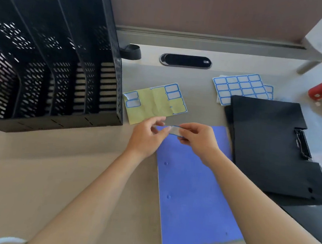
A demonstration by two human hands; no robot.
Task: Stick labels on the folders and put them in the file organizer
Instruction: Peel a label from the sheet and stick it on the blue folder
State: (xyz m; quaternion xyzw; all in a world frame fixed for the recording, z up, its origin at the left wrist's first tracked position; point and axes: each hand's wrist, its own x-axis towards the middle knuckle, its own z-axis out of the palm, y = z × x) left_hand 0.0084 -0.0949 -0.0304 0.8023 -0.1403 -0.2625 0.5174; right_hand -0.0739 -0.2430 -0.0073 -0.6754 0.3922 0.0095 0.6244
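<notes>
Both hands are engaged on a single label (175,130), held just above the far end of the blue folder (193,184). The left hand (147,135) pinches the label's left end between thumb and fingertips; the right hand (196,139) pinches its right end likewise. The label appears stretched flat between them, not yet pressed down; whether any edge touches the folder cannot be told.

Handling assessment: the label is a thin, limp adhesive slip, near weightless, liable to curl, fold onto itself or cling to the fingertips. Judged best held by its extreme ends only, kept taut, one edge laid first and smoothed across. The blue folder lies flat on the counter (52,180) beneath both forearms, its near end overhanging the counter edge. It looks light, thin and flexible with a smooth face; it is likely to sag if lifted by one corner, so a grip along a long edge is advised.

Beyond the left hand lies a partly used label sheet (154,101), yellow backing exposed. Beyond the right hand lies a stack of full label sheets (240,87). To the right of the right hand rests a black folder (268,142) with a clip. The file organizer (49,67) stands to the left of the left hand; its visible slots appear empty.
</notes>
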